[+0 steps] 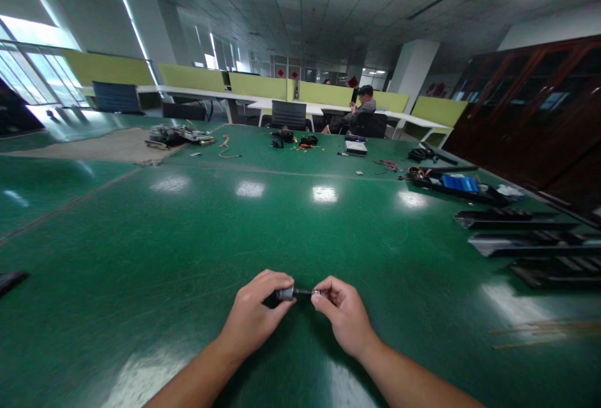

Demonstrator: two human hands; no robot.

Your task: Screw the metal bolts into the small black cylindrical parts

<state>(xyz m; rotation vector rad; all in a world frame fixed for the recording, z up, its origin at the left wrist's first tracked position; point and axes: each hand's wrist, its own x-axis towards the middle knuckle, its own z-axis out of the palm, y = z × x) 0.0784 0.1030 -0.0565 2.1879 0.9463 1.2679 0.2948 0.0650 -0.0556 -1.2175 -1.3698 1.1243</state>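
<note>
Just above the green tabletop point(211, 233), both hands meet at a small grey-and-black cylindrical piece with a thin dark shaft point(285, 293). Its thick end sits between the thumb and fingers of my left hand point(256, 308). The shaft points right, to the fingertips of my right hand point(346, 317), which pinch its far end around a small metallic part point(318, 292). The exact kind of the piece is too small to make out, and the fingers partly cover both ends.
Dark metal channels point(526, 242) lie at the right, with a black tray point(498, 195) holding a blue pack behind them. Thin sticks point(544, 330) lie nearer. Across the table are a machine assembly point(176, 135), black devices point(282, 137) and a white box point(355, 147). A person point(364, 107) sits beyond.
</note>
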